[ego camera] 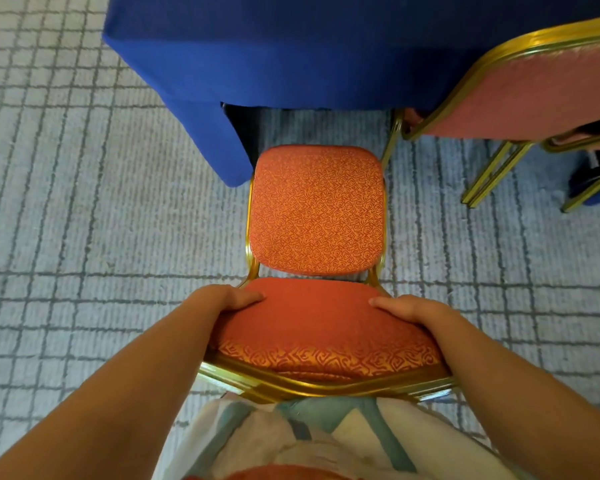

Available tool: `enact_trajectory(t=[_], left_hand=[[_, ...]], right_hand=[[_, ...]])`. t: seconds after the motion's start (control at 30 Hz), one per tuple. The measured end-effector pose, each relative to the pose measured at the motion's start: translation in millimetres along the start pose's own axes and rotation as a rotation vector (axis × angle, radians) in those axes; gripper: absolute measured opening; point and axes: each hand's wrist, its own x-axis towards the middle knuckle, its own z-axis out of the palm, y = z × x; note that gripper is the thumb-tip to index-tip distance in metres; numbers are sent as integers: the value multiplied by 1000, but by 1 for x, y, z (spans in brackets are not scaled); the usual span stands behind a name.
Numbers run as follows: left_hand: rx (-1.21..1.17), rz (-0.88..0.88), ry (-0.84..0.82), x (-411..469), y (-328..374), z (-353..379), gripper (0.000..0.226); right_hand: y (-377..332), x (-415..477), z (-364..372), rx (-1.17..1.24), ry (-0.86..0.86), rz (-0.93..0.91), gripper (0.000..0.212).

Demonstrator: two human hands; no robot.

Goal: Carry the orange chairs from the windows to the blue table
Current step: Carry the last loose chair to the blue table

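An orange chair with a gold metal frame stands right in front of me, its seat facing the blue table. My left hand grips the left side of its padded backrest, thumb on the front of the cushion. On the right side my right hand grips the backrest the same way. The front edge of the seat is close to the table's hanging blue cloth. A second orange chair stands at the table to the right, seen from behind.
Grey carpet with a dark grid pattern covers the floor on both sides. The blue cloth's corner hangs to the floor just left of the seat. The neighbouring chair's gold legs stand to the right. My patterned clothing fills the bottom.
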Motion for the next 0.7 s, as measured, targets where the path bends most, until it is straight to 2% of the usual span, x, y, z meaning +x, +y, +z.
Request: enact_trajectory(t=[0.07, 0.17, 0.37, 0.5, 0.7], left_hand=[[-69, -40, -96, -3, 2, -3, 97], [-70, -40, -140, -3, 3, -4, 100], [-122, -60, -92, -8, 1, -49, 105], [-179, -25, -55, -16, 10, -92, 107], [-184, 1, -65, -9, 15, -103, 105]], right_hand=[[-1, -2, -4, -4, -11, 10, 79], [0, -6, -4, -9, -9, 17, 78], [-35, -22, -8, 58, -68, 1, 67], [-74, -35, -38, 34, -4, -42, 67], [-83, -29, -45, 9, -10, -44, 66]])
